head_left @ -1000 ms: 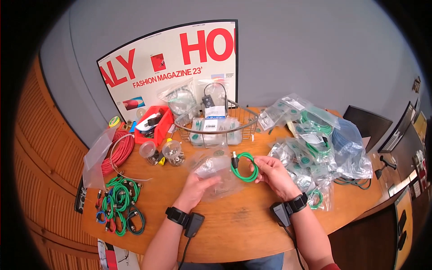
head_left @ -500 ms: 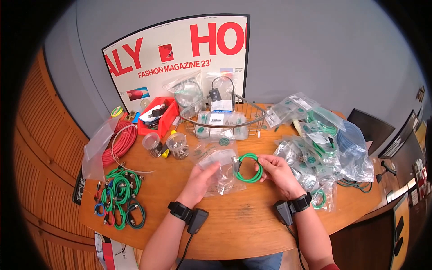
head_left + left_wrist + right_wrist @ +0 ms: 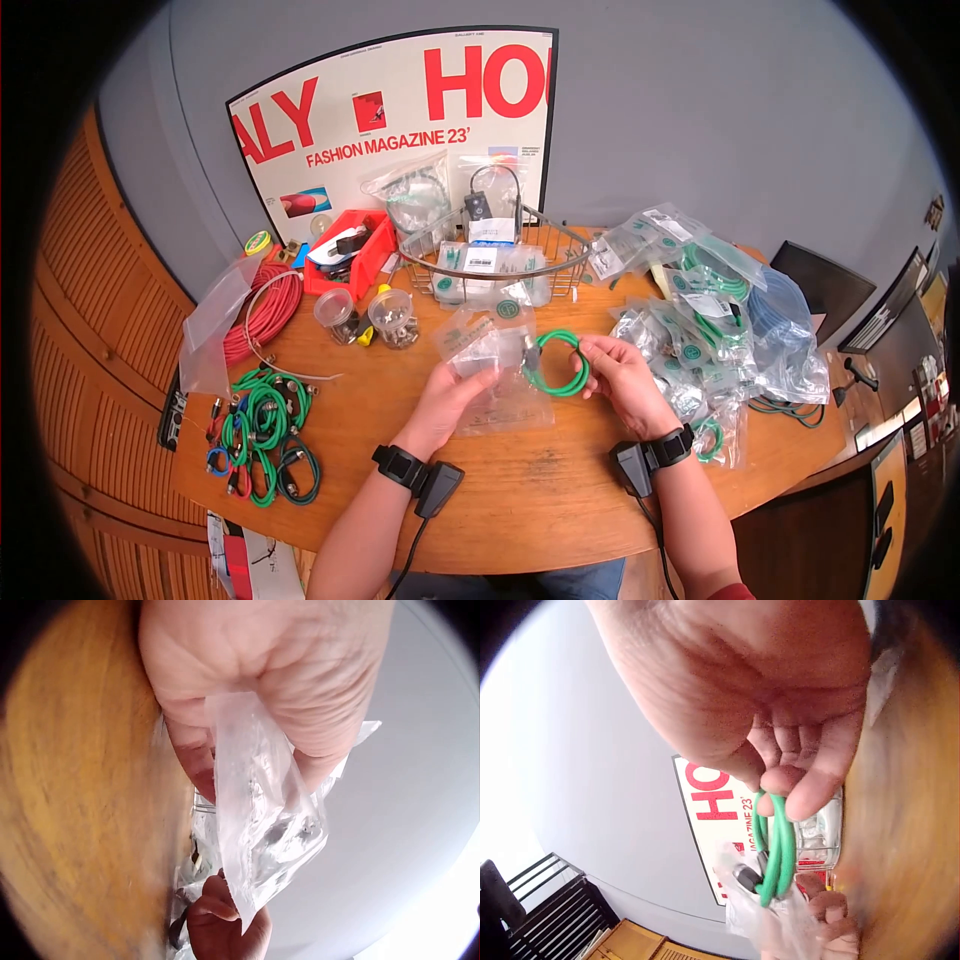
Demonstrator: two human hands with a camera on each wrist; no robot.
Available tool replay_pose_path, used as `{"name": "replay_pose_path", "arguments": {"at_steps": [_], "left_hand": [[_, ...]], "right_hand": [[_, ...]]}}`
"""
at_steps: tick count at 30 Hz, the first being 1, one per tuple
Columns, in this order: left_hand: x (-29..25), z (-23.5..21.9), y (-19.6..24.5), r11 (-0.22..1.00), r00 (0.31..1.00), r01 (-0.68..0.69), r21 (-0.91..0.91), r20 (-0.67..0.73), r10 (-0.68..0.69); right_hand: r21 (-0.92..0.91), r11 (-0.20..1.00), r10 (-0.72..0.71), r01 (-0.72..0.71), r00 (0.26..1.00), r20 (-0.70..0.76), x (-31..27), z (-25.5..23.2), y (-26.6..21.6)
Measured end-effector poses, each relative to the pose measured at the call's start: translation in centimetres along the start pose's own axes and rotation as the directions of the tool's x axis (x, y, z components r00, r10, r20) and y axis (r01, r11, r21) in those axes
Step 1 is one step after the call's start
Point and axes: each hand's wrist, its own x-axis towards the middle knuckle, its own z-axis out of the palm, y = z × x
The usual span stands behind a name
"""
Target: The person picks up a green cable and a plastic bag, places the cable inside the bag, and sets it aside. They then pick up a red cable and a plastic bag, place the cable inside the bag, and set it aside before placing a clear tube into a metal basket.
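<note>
My left hand (image 3: 449, 398) holds a clear plastic zip bag (image 3: 505, 405) between thumb and fingers, over the middle of the table. In the left wrist view the bag (image 3: 259, 817) hangs out from the palm, its edge facing the camera. My right hand (image 3: 625, 383) pinches a coiled green cable (image 3: 563, 391) at its right side, thumb against fingertips. The coil's dark connector end overlaps the bag's right edge. From the right wrist, the green coil (image 3: 781, 855) hangs below the fingertips, its black connector (image 3: 747, 878) showing against the bag's film.
Bagged cables (image 3: 700, 335) are heaped at the right. At the left lie loose green cables (image 3: 265, 420) and a red cable coil (image 3: 270, 310). Behind stand two clear cups (image 3: 395, 318), a red bin (image 3: 352, 262) and a wire basket (image 3: 570, 268) with bagged parts.
The coil's connector end, earlier beside the bag, now overlaps the bag's right edge. Both hands keep their grips. The head view has shifted slightly.
</note>
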Motion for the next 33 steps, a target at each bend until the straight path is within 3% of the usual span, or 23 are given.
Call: {"name": "replay_pose_path", "arguments": {"at_steps": [2,6,12,18,21,29,33], "left_hand": [[0.0,0.4,0.1,0.999,0.999,-0.025,-0.028,-0.022,0.024],[0.1,0.3,0.1,0.997,0.999,-0.026,-0.067,-0.028,0.024],[-0.3,0.5,0.7,0.996,1.0,0.006,-0.088,-0.01,-0.007],[0.0,0.7,0.7,0.976,0.996,-0.028,-0.216,0.074,0.045],[0.3,0.2,0.5,0.987,0.986,-0.007,-0.162,0.161,0.033],[0.3,-0.1,0.0,0.988,0.993,0.01,-0.153,0.119,0.009],[0.4,-0.5,-0.4,0.993,0.994,0.06,-0.099,0.091,-0.052]], "right_hand": [[-0.082,0.994,0.069,-0.068,0.998,0.011,-0.1,0.0,0.0],[-0.16,0.984,0.078,-0.073,0.997,0.026,0.0,0.1,0.2],[-0.113,0.993,-0.038,0.039,0.999,0.007,0.2,0.5,0.5],[-0.163,0.981,0.106,-0.109,0.994,-0.027,-0.3,0.8,0.5],[-0.179,0.979,0.105,-0.099,0.994,0.022,-0.1,0.5,0.6],[-0.167,0.986,-0.01,0.014,1.0,0.027,0.0,1.0,1.4],[-0.228,0.974,0.021,0.001,0.995,0.097,-0.1,1.2,1.2]]}}
